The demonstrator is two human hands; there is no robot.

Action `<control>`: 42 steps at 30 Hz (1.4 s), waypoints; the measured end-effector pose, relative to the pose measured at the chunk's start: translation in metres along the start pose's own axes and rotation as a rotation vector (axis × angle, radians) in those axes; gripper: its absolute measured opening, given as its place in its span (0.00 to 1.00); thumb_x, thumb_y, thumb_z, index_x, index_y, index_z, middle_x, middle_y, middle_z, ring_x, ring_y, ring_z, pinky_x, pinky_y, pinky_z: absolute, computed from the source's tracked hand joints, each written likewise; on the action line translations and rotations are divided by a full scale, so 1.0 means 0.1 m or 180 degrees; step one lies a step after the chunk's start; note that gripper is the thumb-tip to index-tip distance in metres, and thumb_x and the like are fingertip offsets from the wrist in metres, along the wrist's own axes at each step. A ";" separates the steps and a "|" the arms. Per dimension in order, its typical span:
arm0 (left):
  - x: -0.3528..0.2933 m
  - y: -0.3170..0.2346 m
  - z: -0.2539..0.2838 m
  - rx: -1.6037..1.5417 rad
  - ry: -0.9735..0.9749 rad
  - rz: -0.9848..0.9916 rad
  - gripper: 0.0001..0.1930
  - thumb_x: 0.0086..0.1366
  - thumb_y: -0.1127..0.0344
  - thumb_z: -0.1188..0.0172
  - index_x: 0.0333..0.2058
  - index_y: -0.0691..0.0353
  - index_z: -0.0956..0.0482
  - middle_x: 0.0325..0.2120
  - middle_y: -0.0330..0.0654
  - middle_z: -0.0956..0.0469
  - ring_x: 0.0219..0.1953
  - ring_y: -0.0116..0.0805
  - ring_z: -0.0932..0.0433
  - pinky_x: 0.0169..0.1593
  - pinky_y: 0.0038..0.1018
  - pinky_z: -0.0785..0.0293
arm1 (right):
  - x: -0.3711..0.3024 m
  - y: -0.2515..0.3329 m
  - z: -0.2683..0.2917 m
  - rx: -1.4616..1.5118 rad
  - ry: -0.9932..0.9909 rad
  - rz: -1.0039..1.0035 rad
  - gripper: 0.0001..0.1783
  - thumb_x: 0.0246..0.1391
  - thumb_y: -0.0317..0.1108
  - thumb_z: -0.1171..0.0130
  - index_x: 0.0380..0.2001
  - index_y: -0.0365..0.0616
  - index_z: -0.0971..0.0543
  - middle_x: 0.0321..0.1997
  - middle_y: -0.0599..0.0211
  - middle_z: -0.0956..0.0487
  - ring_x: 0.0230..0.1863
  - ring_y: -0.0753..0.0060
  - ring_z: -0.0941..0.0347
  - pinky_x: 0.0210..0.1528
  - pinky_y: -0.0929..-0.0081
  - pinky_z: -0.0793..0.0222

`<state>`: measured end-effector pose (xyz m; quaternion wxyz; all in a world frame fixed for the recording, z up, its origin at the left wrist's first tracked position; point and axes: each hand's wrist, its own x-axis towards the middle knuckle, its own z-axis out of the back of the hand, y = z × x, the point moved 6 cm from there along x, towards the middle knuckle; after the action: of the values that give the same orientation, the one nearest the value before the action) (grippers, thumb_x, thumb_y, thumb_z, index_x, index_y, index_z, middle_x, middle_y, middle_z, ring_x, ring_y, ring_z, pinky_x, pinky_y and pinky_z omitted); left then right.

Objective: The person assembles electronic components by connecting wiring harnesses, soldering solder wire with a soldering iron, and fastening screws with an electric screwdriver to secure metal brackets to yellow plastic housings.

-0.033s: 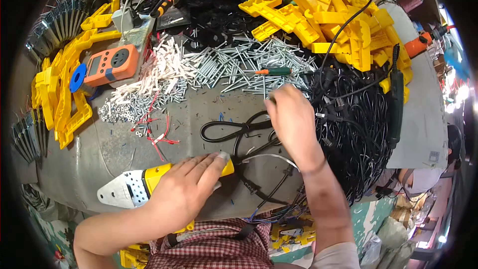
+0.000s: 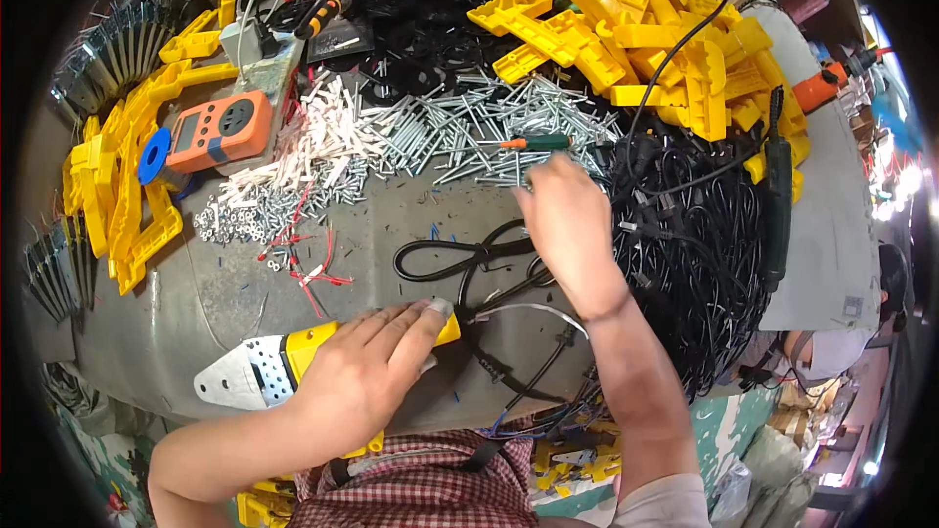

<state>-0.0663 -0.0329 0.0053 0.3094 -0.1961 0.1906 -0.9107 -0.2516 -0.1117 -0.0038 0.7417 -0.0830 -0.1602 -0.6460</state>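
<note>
My left hand (image 2: 357,367) is closed around a yellow plastic housing (image 2: 311,347) near the table's front edge. A perforated silver metal plate (image 2: 243,372) sticks out of the housing's left end. My right hand (image 2: 567,225) is over the near edge of a heap of long silver screws (image 2: 469,132), its fingers curled downward. What those fingertips hold, if anything, is hidden. Just beyond them, a screwdriver (image 2: 538,143) with a green and orange handle lies on the screws. A looped black power cord (image 2: 430,259) runs between my hands, with a white wire (image 2: 533,309) beside it.
Yellow housing parts (image 2: 626,39) are piled at the back right, others (image 2: 117,186) at the left. Coiled black cords (image 2: 699,254) fill the right side. White sleeves (image 2: 328,122), small nuts (image 2: 235,220) and an orange meter (image 2: 220,130) lie left of the screws. A dark electric screwdriver (image 2: 779,205) hangs at the right.
My right hand has shifted slightly away from me and to the left, over the screws. My left hand and the yellow housing have hardly moved.
</note>
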 end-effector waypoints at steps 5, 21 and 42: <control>0.04 0.04 0.01 0.0074 -0.0079 0.0125 0.33 0.41 0.73 0.37 0.49 0.69 0.35 0.37 0.52 0.25 0.39 0.47 0.24 0.40 0.35 0.27 | 0.16 -0.06 -0.24 -0.0208 0.0047 -0.0283 0.04 0.41 0.28 0.46 0.22 0.38 0.24 0.25 0.57 0.26 0.29 0.56 0.26 0.33 0.64 0.29; 0.43 0.20 0.44 0.1039 -0.0871 -0.0851 0.14 0.50 0.69 0.42 0.38 0.59 0.27 0.36 0.40 0.26 0.39 0.37 0.26 0.39 0.30 0.28 | 0.16 0.39 -0.21 0.4252 0.2322 -0.0611 0.08 0.47 0.23 0.47 0.34 0.40 0.27 0.27 0.72 0.27 0.26 0.82 0.30 0.27 0.83 0.34; -0.12 0.81 0.25 -0.2468 0.0012 0.1927 0.19 0.57 0.80 0.48 0.49 0.68 0.33 0.35 0.40 0.26 0.39 0.28 0.25 0.47 0.23 0.31 | -1.21 1.00 0.17 0.1794 0.0743 0.0334 0.10 0.39 0.26 0.47 0.30 0.38 0.26 0.31 0.63 0.30 0.31 0.62 0.31 0.33 0.70 0.30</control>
<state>-0.0064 -0.0906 -0.0142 0.4641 -0.2310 0.5646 -0.6422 -0.1695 0.0215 -0.0210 0.7812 0.1927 -0.2422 -0.5422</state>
